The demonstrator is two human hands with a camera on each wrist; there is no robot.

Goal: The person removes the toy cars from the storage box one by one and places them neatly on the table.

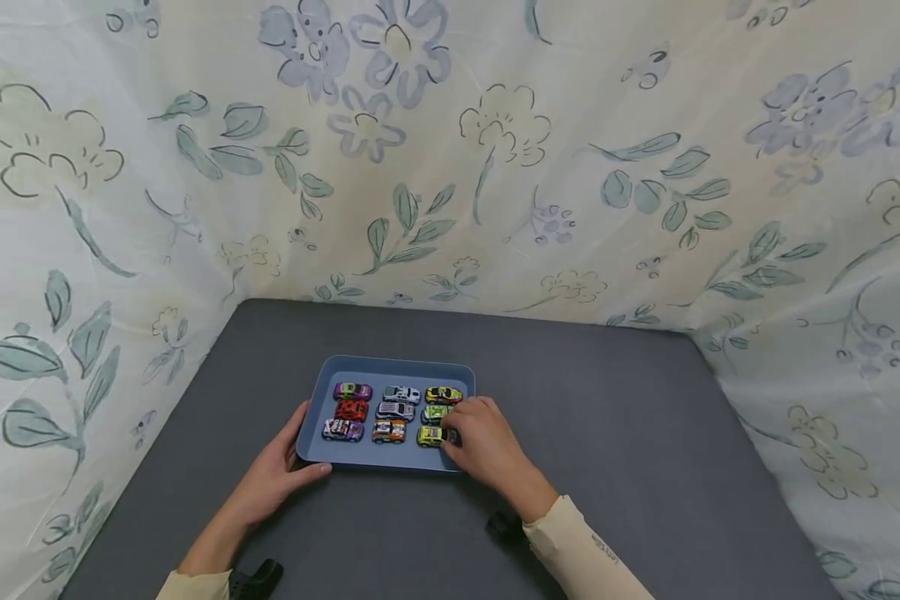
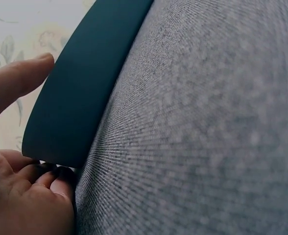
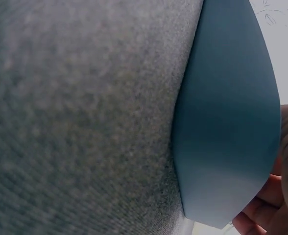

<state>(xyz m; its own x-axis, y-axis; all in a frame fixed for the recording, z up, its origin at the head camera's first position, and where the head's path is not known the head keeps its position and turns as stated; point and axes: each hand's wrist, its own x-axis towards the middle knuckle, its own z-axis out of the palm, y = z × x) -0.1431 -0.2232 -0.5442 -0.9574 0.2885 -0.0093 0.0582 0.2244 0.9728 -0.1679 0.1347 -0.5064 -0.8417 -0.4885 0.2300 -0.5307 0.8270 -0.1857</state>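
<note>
A shallow blue tray (image 1: pixel 405 457) lies on the grey tabletop with several small toy cars in rows inside it. My left hand (image 1: pixel 270 475) holds the tray's left front corner, thumb at the front rim and fingers along the left side. In the left wrist view, the thumb (image 2: pixel 21 81) reaches over the tray's outer wall (image 2: pixel 75 93). My right hand (image 1: pixel 491 442) reaches over the right side, pinching a yellow-green toy car (image 1: pixel 429 436) in the front right spot. The tray wall (image 3: pixel 227 112) hides that car in the right wrist view.
Beside the pinched car stand an orange car (image 1: pixel 388 431) and a purple-white car (image 1: pixel 342 430). Behind are a red car (image 1: pixel 351 410), silver car (image 1: pixel 395 411), and yellow-black car (image 1: pixel 444 394). A floral cloth (image 1: pixel 420 167) rises around the table's far and side edges.
</note>
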